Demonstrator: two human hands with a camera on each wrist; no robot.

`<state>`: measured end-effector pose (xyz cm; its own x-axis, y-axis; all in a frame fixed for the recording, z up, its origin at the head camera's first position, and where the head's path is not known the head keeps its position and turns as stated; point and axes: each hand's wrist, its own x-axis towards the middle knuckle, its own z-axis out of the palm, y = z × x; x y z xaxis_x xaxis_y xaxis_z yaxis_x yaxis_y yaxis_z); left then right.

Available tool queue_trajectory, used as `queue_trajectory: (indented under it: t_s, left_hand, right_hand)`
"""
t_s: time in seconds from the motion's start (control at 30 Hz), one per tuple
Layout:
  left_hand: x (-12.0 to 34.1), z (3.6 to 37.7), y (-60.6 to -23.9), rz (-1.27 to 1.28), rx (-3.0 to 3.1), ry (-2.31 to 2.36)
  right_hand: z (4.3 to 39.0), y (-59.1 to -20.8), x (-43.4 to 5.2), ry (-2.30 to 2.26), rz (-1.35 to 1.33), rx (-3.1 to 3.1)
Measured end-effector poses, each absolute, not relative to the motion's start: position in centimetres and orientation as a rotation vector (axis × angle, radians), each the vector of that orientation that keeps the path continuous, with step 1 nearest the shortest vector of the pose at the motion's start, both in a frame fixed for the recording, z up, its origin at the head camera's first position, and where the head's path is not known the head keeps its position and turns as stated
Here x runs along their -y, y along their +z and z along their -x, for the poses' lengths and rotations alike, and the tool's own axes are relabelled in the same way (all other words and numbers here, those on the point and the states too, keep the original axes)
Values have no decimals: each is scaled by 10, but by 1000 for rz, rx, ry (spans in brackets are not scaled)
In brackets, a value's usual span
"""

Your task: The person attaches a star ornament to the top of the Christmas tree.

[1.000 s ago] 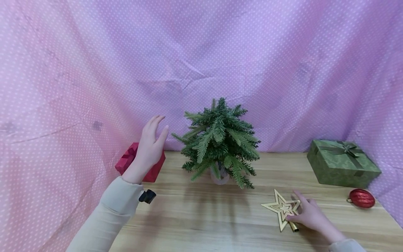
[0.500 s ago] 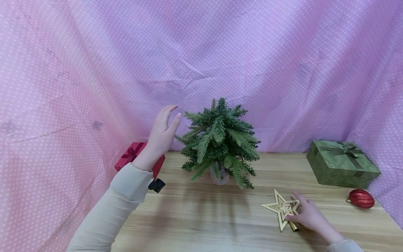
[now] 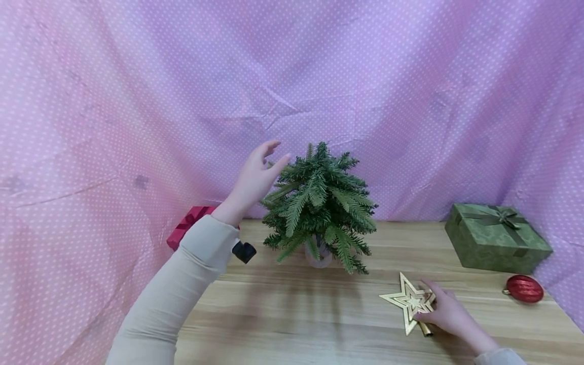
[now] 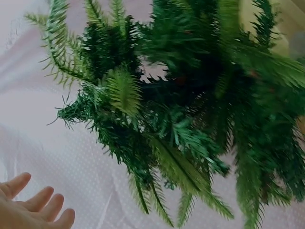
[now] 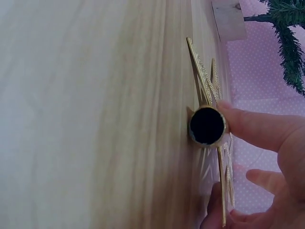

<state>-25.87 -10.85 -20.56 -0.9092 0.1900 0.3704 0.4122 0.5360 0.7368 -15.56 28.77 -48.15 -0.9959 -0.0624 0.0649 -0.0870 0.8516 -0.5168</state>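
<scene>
A: Where is the gold star (image 3: 409, 301)?
B: Flat on the wooden desk (image 3: 296, 314), in front of the small green tree (image 3: 319, 203) and to its right. In the right wrist view it (image 5: 209, 90) lies thin against the boards.

A: Which way does it point?
B: Its long axis runs from the tube socket (image 3: 426, 330) at the near end up to the top tip, which aims away from the person toward the backdrop, leaning slightly left. The open mouth of that tube (image 5: 207, 126) faces the wrist camera.

A: And the right hand (image 3: 449, 314)?
B: Its grip is closed on the star's lower part: the thumb (image 5: 252, 126) presses beside the tube, and other fingers (image 5: 262, 177) curl at the far side. The star is not lifted.

A: The left hand (image 3: 257, 175)?
B: Raised at the tree's upper left side, fingers straight and spread, holding nothing. Its fingertips are just beside the top branches; whether they touch, I cannot tell. From the left wrist view the fingers (image 4: 40, 205) show low, apart from the needles (image 4: 181, 114).

A: Anything else?
B: 1 red gift box (image 3: 189, 228) behind the left sleeve, 1 green gift box (image 3: 495, 235) at the right, and 1 red ornament (image 3: 523, 288) before it.
</scene>
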Motion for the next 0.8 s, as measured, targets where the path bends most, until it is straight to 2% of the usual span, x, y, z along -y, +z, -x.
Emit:
queue_trajectory:
  t_s: [0.63, 0.8]
  left_hand:
    - [72, 302, -188, 462, 2613, -1519]
    - [64, 307, -185, 485, 2619, -1545]
  right_hand:
    - [160, -485, -290, 1147, -188, 2962]
    - [162, -486, -290, 1077, -182, 2978]
